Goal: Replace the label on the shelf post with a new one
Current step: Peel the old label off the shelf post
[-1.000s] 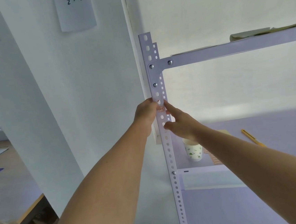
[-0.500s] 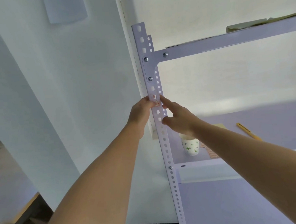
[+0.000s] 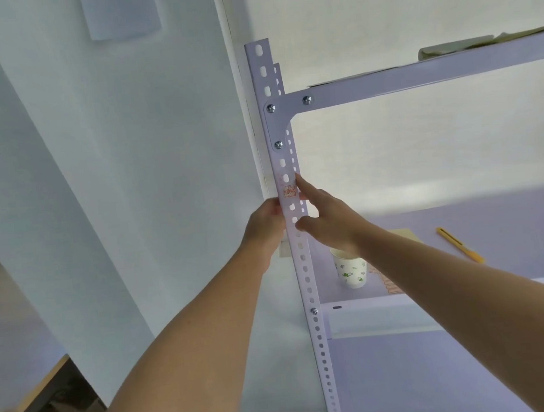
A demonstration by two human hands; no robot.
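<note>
We note lower shelf [image 3: 464, 220]: paper cup [image 3: 351, 269] with green print near front left corner, beside shelf post [image 3: 308, 285]; red-printed sheet [image 3: 387, 282] just right of cup, partly hidden; yellow cutter [image 3: 460, 245] further right, well apart. Upper shelf [image 3: 434, 72]: we spot pale folded sheets [image 3: 454, 47] toward right end.

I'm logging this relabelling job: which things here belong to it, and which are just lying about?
Job: shelf post, red-printed label on it, left hand, right hand.
Lying about: paper cup, yellow tool, wall sheet.
</note>
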